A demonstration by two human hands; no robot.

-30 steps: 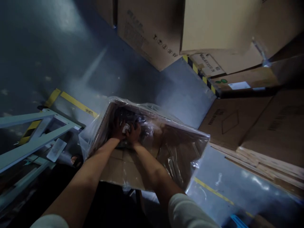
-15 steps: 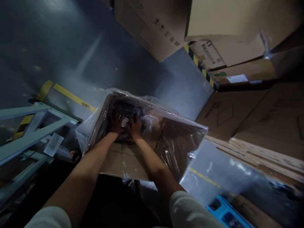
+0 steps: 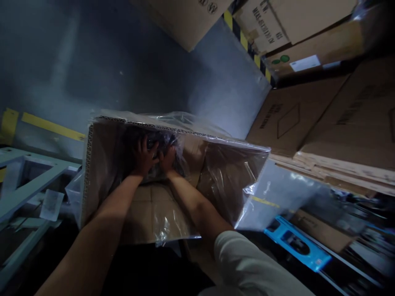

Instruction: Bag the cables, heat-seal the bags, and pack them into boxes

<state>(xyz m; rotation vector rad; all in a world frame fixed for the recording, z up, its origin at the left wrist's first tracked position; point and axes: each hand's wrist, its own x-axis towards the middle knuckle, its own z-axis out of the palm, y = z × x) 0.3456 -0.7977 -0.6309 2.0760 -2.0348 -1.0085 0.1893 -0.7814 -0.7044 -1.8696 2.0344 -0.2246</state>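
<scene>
Head view: both hands are down inside the film-lined carton (image 3: pixel 137 209), on a dark wrapped bundle (image 3: pixel 162 139)!
Left hand (image 3: pixel 144 156) and right hand (image 3: pixel 167 158) both touch it, fingers spread; whether either grip closes on it, I can't tell. Past them runs the corrugated far edge (image 3: pixel 154 125), then wide open floor (image 3: pixel 148 78), and over right, a printed box (image 3: pixel 263 31) reading "MEAS" and "CM"; other print blurs.

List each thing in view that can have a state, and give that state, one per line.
Box: open-topped.
Plastic: wrinkled, lining the box, loose over part of its rim.
Dark bundle: inside the box, partly hidden.
Left hand: on the bundle, fingers spread.
Right hand: on the bundle, finger pose unclear.
</scene>
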